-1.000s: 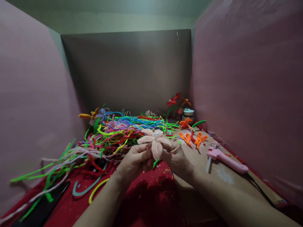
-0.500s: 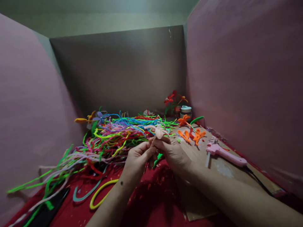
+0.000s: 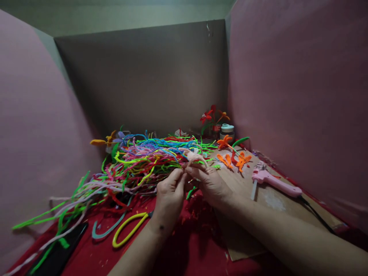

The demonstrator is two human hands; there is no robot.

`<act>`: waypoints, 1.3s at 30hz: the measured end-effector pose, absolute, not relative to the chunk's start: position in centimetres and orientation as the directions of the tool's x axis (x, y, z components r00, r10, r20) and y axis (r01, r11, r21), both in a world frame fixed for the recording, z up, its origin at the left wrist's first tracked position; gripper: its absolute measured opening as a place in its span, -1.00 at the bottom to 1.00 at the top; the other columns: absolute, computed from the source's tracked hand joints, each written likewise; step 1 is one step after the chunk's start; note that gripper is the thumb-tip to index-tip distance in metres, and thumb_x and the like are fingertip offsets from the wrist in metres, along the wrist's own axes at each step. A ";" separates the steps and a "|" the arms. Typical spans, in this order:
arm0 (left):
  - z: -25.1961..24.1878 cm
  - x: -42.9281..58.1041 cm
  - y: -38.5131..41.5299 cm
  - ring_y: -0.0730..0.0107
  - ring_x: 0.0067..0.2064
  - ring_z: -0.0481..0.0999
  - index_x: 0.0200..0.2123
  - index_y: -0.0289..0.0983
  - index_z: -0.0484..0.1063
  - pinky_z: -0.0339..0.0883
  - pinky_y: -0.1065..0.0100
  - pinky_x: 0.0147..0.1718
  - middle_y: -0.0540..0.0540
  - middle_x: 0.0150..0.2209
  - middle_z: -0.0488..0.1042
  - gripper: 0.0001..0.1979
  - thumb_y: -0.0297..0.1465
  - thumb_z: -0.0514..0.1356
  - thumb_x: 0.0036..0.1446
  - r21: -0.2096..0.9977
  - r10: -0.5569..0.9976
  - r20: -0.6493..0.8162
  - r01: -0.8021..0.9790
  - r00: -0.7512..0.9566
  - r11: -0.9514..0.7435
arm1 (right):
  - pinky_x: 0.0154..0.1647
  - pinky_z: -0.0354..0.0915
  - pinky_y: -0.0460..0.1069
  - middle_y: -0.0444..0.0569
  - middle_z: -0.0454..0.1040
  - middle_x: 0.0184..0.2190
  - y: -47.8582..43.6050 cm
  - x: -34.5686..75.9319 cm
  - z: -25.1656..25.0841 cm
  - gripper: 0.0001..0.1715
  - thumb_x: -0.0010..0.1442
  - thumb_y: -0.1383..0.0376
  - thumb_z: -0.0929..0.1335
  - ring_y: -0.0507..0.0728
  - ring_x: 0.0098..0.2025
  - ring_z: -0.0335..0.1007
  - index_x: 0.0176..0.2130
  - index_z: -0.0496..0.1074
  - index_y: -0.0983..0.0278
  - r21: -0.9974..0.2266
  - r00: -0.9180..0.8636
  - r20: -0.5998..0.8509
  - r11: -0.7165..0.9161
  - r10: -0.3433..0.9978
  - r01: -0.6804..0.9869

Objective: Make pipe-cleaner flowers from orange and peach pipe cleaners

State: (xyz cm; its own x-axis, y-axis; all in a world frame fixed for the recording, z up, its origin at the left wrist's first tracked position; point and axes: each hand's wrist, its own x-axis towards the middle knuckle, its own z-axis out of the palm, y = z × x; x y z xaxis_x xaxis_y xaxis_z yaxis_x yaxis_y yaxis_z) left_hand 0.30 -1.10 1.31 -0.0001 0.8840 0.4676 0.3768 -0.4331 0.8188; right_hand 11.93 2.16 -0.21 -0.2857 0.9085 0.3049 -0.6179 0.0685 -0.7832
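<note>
A pale pink pipe-cleaner flower (image 3: 196, 158) with looped petals sits between my hands, in front of the pipe-cleaner pile (image 3: 155, 153). My left hand (image 3: 171, 191) pinches at the flower's base, thumb and index finger pressed together. My right hand (image 3: 211, 184) is closed around the same base from the other side, its fingertips meeting those of the left. The fingers hide the flower's lower end. A small green pipe-cleaner piece (image 3: 191, 193) shows just below the hands.
On the brown board (image 3: 244, 245) at right lie a pink glue gun (image 3: 276, 183) and orange pipe-cleaner flowers (image 3: 243, 161). Yellow-handled pliers or scissors (image 3: 115, 239) and a black flat object (image 3: 61, 251) lie left on the red cloth (image 3: 184, 245). A lidded jar (image 3: 227, 132) stands behind.
The pale pink flower has tipped over to the right, its petals turned sideways. My left hand has rotated slightly, and more of the yellow-handled tool shows. The view has shifted a little.
</note>
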 end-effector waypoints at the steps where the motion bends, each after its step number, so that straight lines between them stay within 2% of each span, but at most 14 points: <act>1: 1.6 0.3 -1.2 0.61 -0.65 0.09 -0.53 -0.27 0.31 0.00 0.53 -0.67 0.11 -0.66 0.17 -0.78 -0.33 0.11 0.13 0.878 0.917 0.400 0.287 0.004 -0.384 | -0.46 0.18 -0.09 -0.16 0.41 -0.50 2.2 12.0 -0.2 -0.75 0.00 0.21 0.45 0.00 -0.48 0.23 -0.26 0.49 0.23 -0.781 -0.292 0.317 0.073 0.902 -0.620; 5: 2.8 0.1 -1.5 0.67 -0.70 0.08 -0.55 -0.30 0.28 -0.08 0.57 -0.74 0.11 -0.68 0.21 -0.72 -0.26 0.20 0.07 0.984 0.976 0.179 -0.024 0.127 -0.178 | -0.46 0.22 -0.07 -0.13 0.41 -0.52 2.3 12.3 0.1 -0.77 0.02 0.17 0.43 0.00 -0.50 0.26 -0.32 0.51 0.26 -0.813 -0.343 0.330 0.080 0.879 -0.577; 8: 3.1 -0.3 -1.4 0.72 -0.74 -0.01 -0.44 -0.31 0.34 -0.11 0.60 -0.77 0.14 -0.69 0.19 -0.76 -0.25 0.25 0.03 0.971 0.960 0.080 -0.238 0.269 -0.014 | -0.47 0.21 -0.07 -0.14 0.39 -0.54 2.3 12.5 0.4 -0.80 0.05 0.17 0.41 -0.01 -0.52 0.24 -0.39 0.49 0.27 -0.825 -0.378 0.365 0.108 0.851 -0.555; 11: 3.0 -0.8 -1.2 0.75 -0.75 -0.16 -0.42 -0.29 0.34 -0.14 0.63 -0.81 0.18 -0.71 0.14 -0.78 -0.27 0.26 0.03 0.924 0.922 0.016 -0.358 0.387 0.134 | -0.46 0.19 -0.09 -0.16 0.35 -0.56 2.3 12.5 0.8 -0.81 0.04 0.24 0.42 -0.03 -0.52 0.20 -0.53 0.43 0.28 -0.798 -0.379 0.453 0.176 0.807 -0.577; 14: 2.9 -0.9 -1.0 0.74 -0.75 -0.22 -0.41 -0.28 0.34 -0.17 0.63 -0.82 0.19 -0.72 0.13 -0.80 -0.27 0.25 0.04 0.914 0.902 -0.015 -0.360 0.431 0.187 | -0.43 0.18 -0.09 -0.18 0.32 -0.58 2.2 12.6 1.0 -0.78 0.05 0.27 0.41 -0.03 -0.50 0.19 -0.57 0.39 0.28 -0.785 -0.364 0.496 0.229 0.788 -0.575; 17: 2.8 -0.6 -1.0 0.71 -0.74 -0.08 -0.35 -0.28 0.37 -0.12 0.59 -0.78 0.15 -0.67 0.19 -0.80 -0.25 0.20 0.08 0.970 0.939 0.012 -0.232 0.344 0.072 | -0.41 0.16 -0.08 -0.18 0.31 -0.56 2.2 12.7 0.8 -0.78 0.08 0.25 0.38 -0.02 -0.47 0.18 -0.54 0.38 0.27 -0.809 -0.326 0.467 0.247 0.822 -0.533; 20: 2.3 -0.1 -1.1 0.63 -0.67 0.13 -0.42 -0.29 0.38 0.01 0.54 -0.69 0.09 -0.63 0.25 -0.81 -0.28 0.20 0.07 0.974 0.970 0.199 0.086 0.136 -0.212 | -0.37 0.17 -0.07 -0.17 0.33 -0.50 2.1 12.8 0.6 -0.83 0.10 0.23 0.37 0.00 -0.43 0.18 -0.47 0.40 0.26 -0.833 -0.274 0.445 0.283 0.852 -0.475; 22: 1.9 0.2 -1.1 0.60 -0.62 0.17 -0.54 -0.29 0.34 0.06 0.52 -0.63 0.08 -0.64 0.24 -0.81 -0.33 0.22 0.04 0.881 0.925 0.380 0.294 0.030 -0.371 | -0.32 0.19 -0.06 -0.16 0.35 -0.47 2.0 12.7 0.6 -0.85 0.10 0.22 0.37 0.01 -0.40 0.20 -0.43 0.42 0.26 -0.839 -0.257 0.439 0.290 0.861 -0.460; 24: 1.6 0.3 -1.2 0.60 -0.62 0.15 -0.61 -0.27 0.29 0.05 0.52 -0.62 0.09 -0.66 0.22 -0.76 -0.35 0.21 0.04 0.822 0.886 0.464 0.378 -0.008 -0.427 | -0.25 0.21 -0.05 -0.16 0.37 -0.44 2.0 12.5 0.6 -0.86 0.09 0.22 0.38 0.02 -0.36 0.23 -0.41 0.42 0.25 -0.833 -0.251 0.439 0.286 0.863 -0.474; 27: 2.0 0.2 -1.3 0.60 -0.68 0.12 -0.60 -0.26 0.28 -0.01 0.51 -0.69 0.10 -0.70 0.19 -0.73 -0.28 0.17 0.08 0.895 0.932 0.361 0.277 0.014 -0.351 | -0.26 0.24 -0.06 -0.14 0.40 -0.40 2.2 12.3 0.5 -0.84 0.05 0.20 0.40 0.02 -0.35 0.26 -0.41 0.42 0.25 -0.811 -0.269 0.466 0.285 0.843 -0.511; 31: 3.0 0.0 -1.4 0.63 -0.74 0.12 -0.54 -0.28 0.31 -0.08 0.52 -0.77 0.11 -0.70 0.24 -0.70 -0.20 0.19 0.07 0.975 0.976 0.197 0.089 0.092 -0.205 | -0.38 0.27 -0.05 -0.11 0.43 -0.35 2.4 12.3 0.4 -0.82 0.06 0.20 0.39 0.01 -0.43 0.28 -0.32 0.47 0.26 -0.829 -0.326 0.456 0.261 0.828 -0.495; 36: 3.2 -0.1 -1.4 0.70 -0.76 0.09 -0.55 -0.32 0.31 -0.10 0.58 -0.79 0.11 -0.70 0.24 -0.67 -0.18 0.24 0.03 0.990 0.978 0.099 -0.121 0.182 -0.078 | -0.33 0.28 -0.06 -0.10 0.44 -0.29 2.2 12.5 0.8 -0.86 0.08 0.22 0.37 0.01 -0.39 0.30 -0.40 0.46 0.26 -0.823 -0.277 0.443 0.264 0.853 -0.503; 39: 3.0 -0.1 -1.4 0.75 -0.77 0.00 -0.49 -0.32 0.32 -0.09 0.62 -0.80 0.13 -0.69 0.24 -0.72 -0.23 0.26 0.02 0.956 0.966 0.043 -0.293 0.254 0.034 | -0.32 0.26 -0.07 -0.13 0.42 -0.37 2.4 12.5 0.9 -0.87 0.08 0.23 0.37 0.00 -0.40 0.29 -0.37 0.48 0.25 -0.829 -0.319 0.408 0.201 0.855 -0.522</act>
